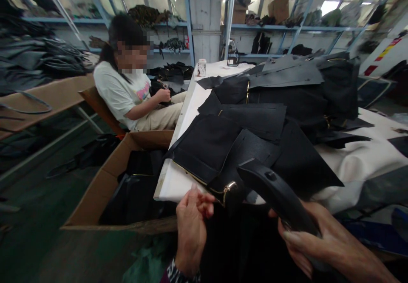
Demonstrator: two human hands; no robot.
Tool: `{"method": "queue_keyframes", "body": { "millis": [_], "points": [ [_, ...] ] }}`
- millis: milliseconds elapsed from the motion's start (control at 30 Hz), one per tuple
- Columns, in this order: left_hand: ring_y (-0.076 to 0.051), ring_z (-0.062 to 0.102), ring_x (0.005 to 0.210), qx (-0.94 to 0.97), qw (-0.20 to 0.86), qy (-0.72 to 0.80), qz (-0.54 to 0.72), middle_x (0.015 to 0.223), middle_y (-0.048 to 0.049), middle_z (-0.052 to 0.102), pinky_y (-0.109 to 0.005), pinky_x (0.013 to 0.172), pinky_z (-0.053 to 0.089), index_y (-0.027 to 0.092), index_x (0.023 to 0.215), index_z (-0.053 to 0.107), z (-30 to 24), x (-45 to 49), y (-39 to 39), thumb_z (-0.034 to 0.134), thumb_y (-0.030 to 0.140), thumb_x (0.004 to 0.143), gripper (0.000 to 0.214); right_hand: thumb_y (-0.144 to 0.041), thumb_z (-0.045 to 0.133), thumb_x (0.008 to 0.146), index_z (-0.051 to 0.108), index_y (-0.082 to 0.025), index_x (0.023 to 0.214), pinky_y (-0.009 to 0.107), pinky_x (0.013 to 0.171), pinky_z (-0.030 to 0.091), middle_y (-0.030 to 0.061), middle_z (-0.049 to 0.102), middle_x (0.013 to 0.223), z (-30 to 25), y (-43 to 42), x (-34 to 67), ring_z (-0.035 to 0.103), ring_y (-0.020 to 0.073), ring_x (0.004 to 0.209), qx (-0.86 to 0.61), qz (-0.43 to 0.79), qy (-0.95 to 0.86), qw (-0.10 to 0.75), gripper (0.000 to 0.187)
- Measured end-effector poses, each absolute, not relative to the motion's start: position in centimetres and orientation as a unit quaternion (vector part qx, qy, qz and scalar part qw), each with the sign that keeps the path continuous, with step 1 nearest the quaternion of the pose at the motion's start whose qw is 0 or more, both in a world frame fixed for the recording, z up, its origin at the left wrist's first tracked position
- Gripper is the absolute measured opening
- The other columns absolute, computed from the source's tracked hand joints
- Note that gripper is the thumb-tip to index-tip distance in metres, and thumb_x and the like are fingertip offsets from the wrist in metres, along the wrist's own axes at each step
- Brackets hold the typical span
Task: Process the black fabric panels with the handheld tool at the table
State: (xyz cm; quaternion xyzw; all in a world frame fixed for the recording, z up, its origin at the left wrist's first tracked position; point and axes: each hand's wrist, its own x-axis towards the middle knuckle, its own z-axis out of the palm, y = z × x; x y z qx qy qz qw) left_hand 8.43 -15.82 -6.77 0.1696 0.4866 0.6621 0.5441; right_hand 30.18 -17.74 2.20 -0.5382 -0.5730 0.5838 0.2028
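My right hand (328, 244) grips the handle of a black handheld tool (274, 189), whose head points up and left over the table edge. My left hand (191, 225) pinches the near edge of a black leather bag piece (232, 176) with a gold clasp (229, 187). That piece hangs over the front edge of the white-covered table (174, 181). More black leather panels (255, 121) lie overlapping behind it.
A cardboard box (102, 189) holding black pieces stands on the floor left of the table. A person in a white shirt (124, 94) sits beyond it, working on something dark. A tall pile of black panels (318, 79) fills the table's back. Blue shelves (287, 28) line the far wall.
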Motion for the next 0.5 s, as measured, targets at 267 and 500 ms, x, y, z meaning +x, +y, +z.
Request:
{"method": "queue_keyframes", "body": {
  "millis": [267, 500],
  "points": [
    [-0.002, 0.039, 0.03, 0.04, 0.758, 0.403, 0.512, 0.049, -0.0015, 0.057, -0.014, 0.034, 0.024, 0.007, 0.07, 0.059, -5.4, 8.0, -15.2, 0.043, 0.042, 0.09, 0.044, -0.057, 0.06, 0.073, 0.053, -0.012, 0.103, 0.023, 0.044, 0.035, -0.0042, 0.051, 0.047, 1.4, -19.1, 30.3, 0.046, 0.0114, 0.04, -0.545, 0.594, -0.554, 0.208, 0.054],
    [-0.001, 0.037, 0.035, 0.17, 0.675, 0.421, 0.581, 0.053, 0.0028, 0.054, -0.014, 0.039, 0.022, 0.007, 0.083, 0.065, -6.7, 9.8, -15.1, 0.053, 0.027, 0.087, 0.023, -0.061, 0.06, 0.068, 0.056, -0.018, 0.1, 0.024, 0.045, 0.039, -0.0041, 0.05, 0.048, 3.4, -20.3, 30.3, 0.048, 0.0134, 0.044, -0.574, 0.583, -0.541, 0.194, 0.054]
  ]
}}
